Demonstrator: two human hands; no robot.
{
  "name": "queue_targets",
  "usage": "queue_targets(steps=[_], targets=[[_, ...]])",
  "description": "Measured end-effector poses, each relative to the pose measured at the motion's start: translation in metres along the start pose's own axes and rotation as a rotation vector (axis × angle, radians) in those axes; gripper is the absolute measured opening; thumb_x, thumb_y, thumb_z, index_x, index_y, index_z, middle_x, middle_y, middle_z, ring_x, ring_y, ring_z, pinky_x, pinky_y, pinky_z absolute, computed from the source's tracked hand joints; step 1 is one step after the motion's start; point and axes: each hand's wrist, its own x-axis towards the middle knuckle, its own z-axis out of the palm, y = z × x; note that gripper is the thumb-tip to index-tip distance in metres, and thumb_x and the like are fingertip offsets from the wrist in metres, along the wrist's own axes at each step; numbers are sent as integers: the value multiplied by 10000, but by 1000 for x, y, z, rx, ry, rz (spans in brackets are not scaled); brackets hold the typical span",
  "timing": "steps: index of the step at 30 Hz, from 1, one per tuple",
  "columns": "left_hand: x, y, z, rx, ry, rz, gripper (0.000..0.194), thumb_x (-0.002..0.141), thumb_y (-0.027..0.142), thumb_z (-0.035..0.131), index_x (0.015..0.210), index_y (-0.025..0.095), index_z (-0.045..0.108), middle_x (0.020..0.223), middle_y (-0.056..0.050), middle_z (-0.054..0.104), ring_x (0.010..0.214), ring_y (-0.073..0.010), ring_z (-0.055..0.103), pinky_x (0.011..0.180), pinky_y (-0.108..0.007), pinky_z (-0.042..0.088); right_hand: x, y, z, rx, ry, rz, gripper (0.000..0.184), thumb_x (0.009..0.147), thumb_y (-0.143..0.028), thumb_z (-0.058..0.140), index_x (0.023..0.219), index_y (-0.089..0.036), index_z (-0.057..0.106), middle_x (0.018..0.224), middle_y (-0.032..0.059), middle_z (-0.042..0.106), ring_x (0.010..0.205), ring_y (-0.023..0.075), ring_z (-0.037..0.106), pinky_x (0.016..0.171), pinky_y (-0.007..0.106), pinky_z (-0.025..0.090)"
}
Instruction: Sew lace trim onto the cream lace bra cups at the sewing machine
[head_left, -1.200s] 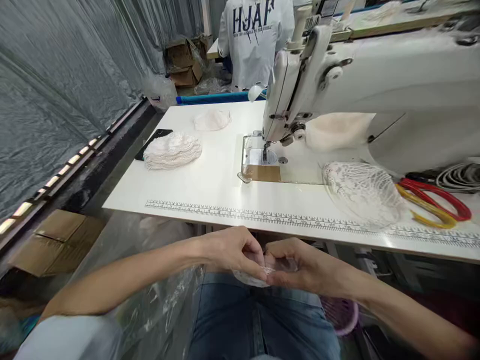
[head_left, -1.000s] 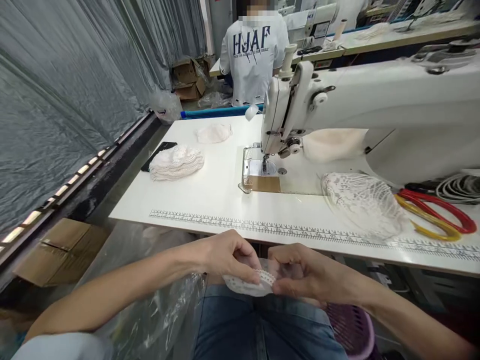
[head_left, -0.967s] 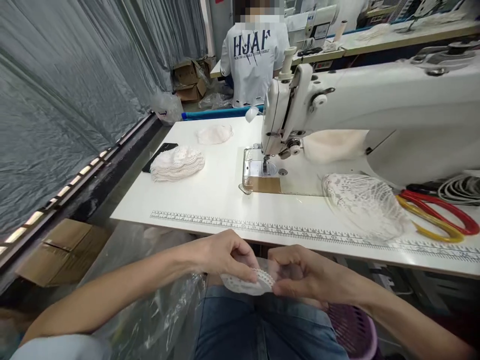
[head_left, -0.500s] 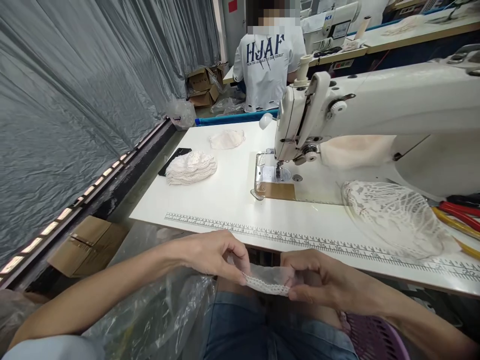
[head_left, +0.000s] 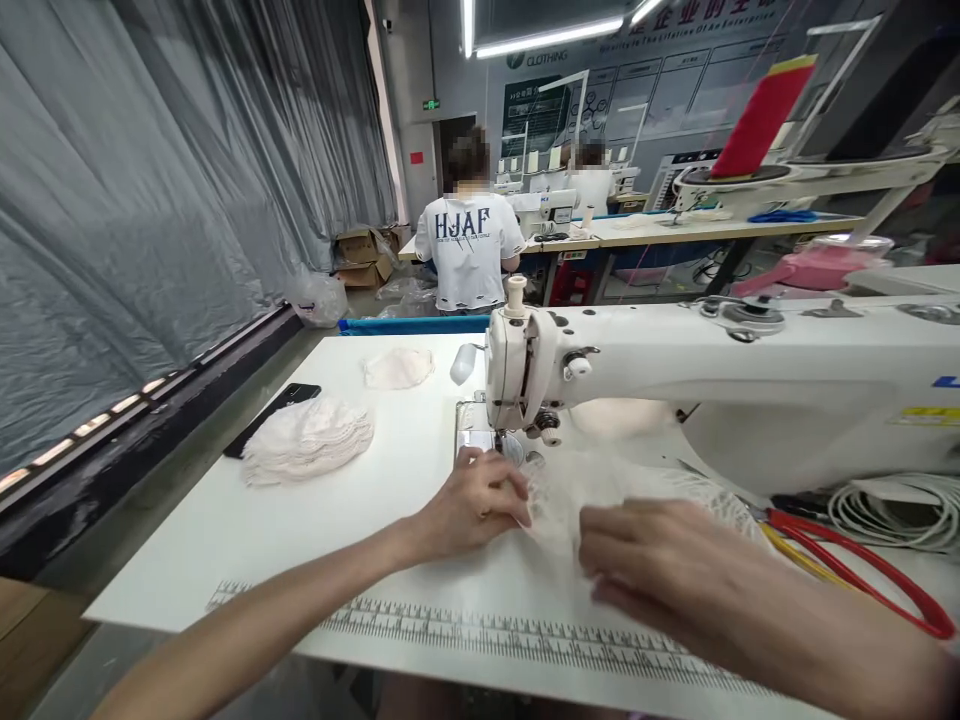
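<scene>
A thin, sheer white lace fabric piece (head_left: 553,505) lies on the white, smooth-topped desk (head_left: 405,450), in front of the needle area of a white industrial sewing machine (head_left: 600,360) and between the person's two hands. The left hand (head_left: 486,500) is mostly closed, its thumb and bent fingers pinching the left edge of the fabric, just beside the machine's shiny metal needle plate (head_left: 474,442). The right hand (head_left: 652,550), blurred, has its fingers curled in at the other side; whether it has hold of the fabric cannot be told. Behind the right hand shows some openwork white lace (head_left: 712,492), partly covered, and beside it lie red looped handles (head_left: 862,560) and a yellow handle (head_left: 806,553), near a coil of pale grey cable (head_left: 892,510).

At the left of the desk, a layered stack of off-white lace-edged pieces (head_left: 307,442) rests against a flat black rectangular object (head_left: 292,398). A single pale pink fabric piece (head_left: 397,368) lies farther back. A printed black ruler scale (head_left: 450,628) runs along the near edge. Beyond, a person in a white printed T-shirt (head_left: 465,250) faces away.
</scene>
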Motion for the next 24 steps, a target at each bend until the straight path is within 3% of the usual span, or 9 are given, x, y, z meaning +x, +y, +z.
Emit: queue_targets(steps=[3, 6, 9, 14, 19, 24], targets=[[-13, -14, 13, 26, -64, -2, 122, 818, 172, 608, 762, 223, 703, 921, -20, 603, 923, -166, 507, 869, -353, 306, 18, 12, 27, 187, -34, 71, 170, 904, -228, 468, 761, -213, 559, 768, -12, 610, 655, 139, 569, 573, 247, 368], [-21, -15, 10, 18, -76, -49, 131, 832, 212, 601, 779, 254, 714, 936, -29, 550, 891, -159, 470, 833, -343, 324, 39, 30, 49, 253, 147, 250, 188, 923, -216, 399, 909, -210, 586, 759, 4, 633, 616, 137, 570, 542, 239, 365], [-21, -13, 0, 10, -105, -60, 133, 841, 250, 592, 795, 268, 715, 982, -40, 504, 944, -177, 431, 832, -342, 336, 54, 40, 65, 196, 204, 374, 218, 903, -237, 419, 1050, -204, 576, 604, -11, 611, 500, 143, 543, 466, 234, 315], [-23, -12, -12, 73, -222, -32, 156, 873, 293, 542, 911, 312, 692, 1064, -45, 470, 966, -190, 406, 828, -363, 335, 59, 38, 76, 155, 249, 319, 229, 899, -236, 408, 1003, -217, 611, 589, -4, 636, 446, 128, 535, 441, 225, 284], [-28, -14, -17, 189, -245, 59, 231, 909, 210, 474, 1003, 335, 643, 1087, -52, 482, 992, -200, 395, 817, -369, 309, 61, 33, 76, 172, 261, 306, 203, 886, -211, 413, 964, -203, 600, 585, -4, 645, 436, 123, 534, 430, 217, 304], [-32, -17, -20, 264, -278, 94, 311, 899, 151, 469, 1095, 363, 583, 1149, -59, 470, 1019, -213, 397, 811, -383, 290, 60, 30, 76, 197, 353, 236, 186, 903, -202, 412, 884, -194, 597, 618, 2, 656, 440, 109, 531, 436, 214, 323]])
